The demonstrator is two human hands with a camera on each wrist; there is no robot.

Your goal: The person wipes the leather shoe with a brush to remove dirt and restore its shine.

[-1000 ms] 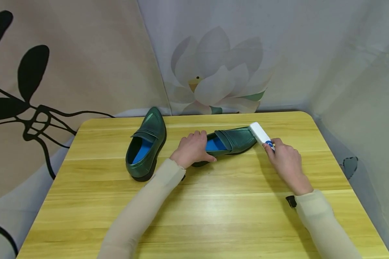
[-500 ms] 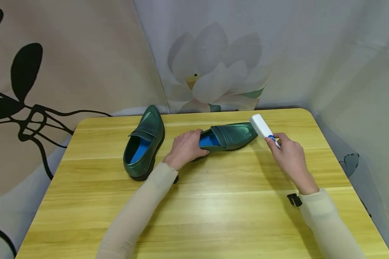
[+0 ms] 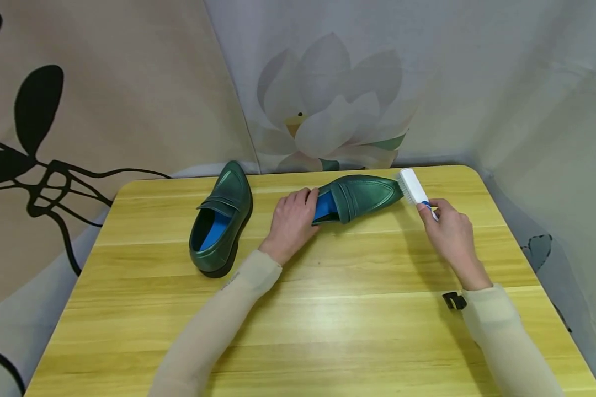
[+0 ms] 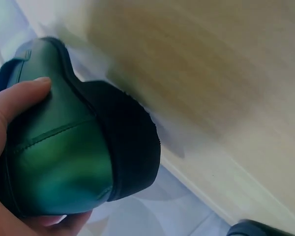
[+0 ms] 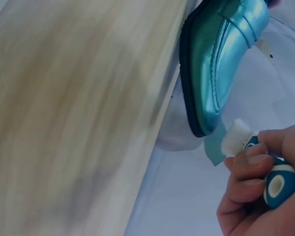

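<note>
A green loafer (image 3: pixel 367 194) with a blue insole lies across the back middle, toe to the right. My left hand (image 3: pixel 294 223) grips it round the heel; the left wrist view shows the thumb along the side of the shoe (image 4: pixel 64 147) above its black heel block. In my right hand (image 3: pixel 449 234) is a white scrub brush (image 3: pixel 413 186) with blue on its handle. Its bristles face left, right at the toe tip. The right wrist view shows the fingers curled round the blue-and-white brush handle (image 5: pixel 281 184), close below the toe.
A second green loafer (image 3: pixel 221 220) stands to the left, toe toward the back. Both shoes are over a light wooden table (image 3: pixel 338 331). Behind the table's back edge hangs a printed curtain (image 3: pixel 328 94) with a flower pattern.
My left hand has tilted the held loafer, and its toe has shifted right and slightly back. The brush has moved right with my right hand, staying by the toe. The other loafer stays put.
</note>
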